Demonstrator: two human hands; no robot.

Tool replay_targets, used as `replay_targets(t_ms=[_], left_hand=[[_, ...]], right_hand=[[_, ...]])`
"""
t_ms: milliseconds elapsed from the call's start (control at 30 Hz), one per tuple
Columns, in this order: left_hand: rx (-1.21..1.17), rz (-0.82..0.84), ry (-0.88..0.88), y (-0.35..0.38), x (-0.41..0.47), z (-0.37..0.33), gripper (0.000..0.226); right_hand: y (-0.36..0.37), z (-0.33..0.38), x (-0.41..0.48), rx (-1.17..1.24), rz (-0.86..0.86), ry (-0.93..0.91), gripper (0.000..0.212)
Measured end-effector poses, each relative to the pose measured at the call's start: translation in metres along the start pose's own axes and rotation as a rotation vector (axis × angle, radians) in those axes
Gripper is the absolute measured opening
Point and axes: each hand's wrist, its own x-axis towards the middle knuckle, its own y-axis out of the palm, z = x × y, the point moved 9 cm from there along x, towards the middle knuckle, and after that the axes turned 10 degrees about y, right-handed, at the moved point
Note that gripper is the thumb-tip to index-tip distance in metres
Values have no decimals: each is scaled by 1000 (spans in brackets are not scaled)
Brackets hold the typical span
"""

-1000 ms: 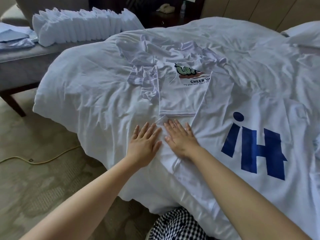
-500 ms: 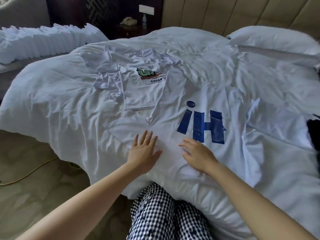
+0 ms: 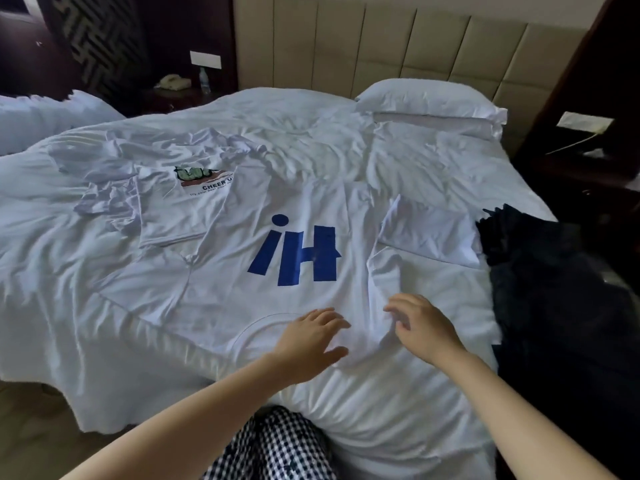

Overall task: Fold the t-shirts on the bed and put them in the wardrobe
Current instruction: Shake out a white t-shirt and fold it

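**White-covered bed (image 3: 104, 271) with two t-shirts, both hands at the nearer one's collar**

Rumpled white bedding fills most of the view. A padded beige headboard (image 3: 415, 46) stands at twelve o'clock, and a pillow (image 3: 429, 98) lies against it at about one o'clock.

The blue-lettered t-shirt (image 3: 225, 271) lies spread flat in the middle of the bed. Its print reads upside down from here, and its collar points toward six o'clock.

The left hand (image 3: 308, 337) rests on the cloth just at the collar's three-o'clock end. It lies flat with straight fingers spread apart, clasping nothing.

The right hand (image 3: 422, 327) is at three o'clock from the left hand, near it but apart, over the shirt's shoulder. Its fingers are loosely bent and parted, and no cloth shows pinched between them. Blur hides whether the fingertips touch the fabric.

A second t-shirt (image 3: 166, 216), with a green and brown picture and the words CHEER UP, lies crumpled at ten o'clock from the first. The first shirt's edge partly covers it.

A dark garment (image 3: 554, 289) is heaped along the bed's edge at three to four o'clock. A telephone (image 3: 172, 82) and a bottle (image 3: 205, 79) stand on a dark nightstand (image 3: 180, 98) at eleven o'clock. Checked trousers (image 3: 277, 445) show at six o'clock.
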Motion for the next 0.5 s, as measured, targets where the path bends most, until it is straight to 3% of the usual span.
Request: replay_targets(t_ms=[167,333,500], left_hand=[[9,49,90,23,36,-36,56],[1,3,-60,32,63,-37,63],[38,-40,-114,29,87,-32,47]], right_hand=[[15,-35,-6,103,79,74,44],[24,-47,0,200,13,127,38],[29,-51,12,207,-39,73,29]])
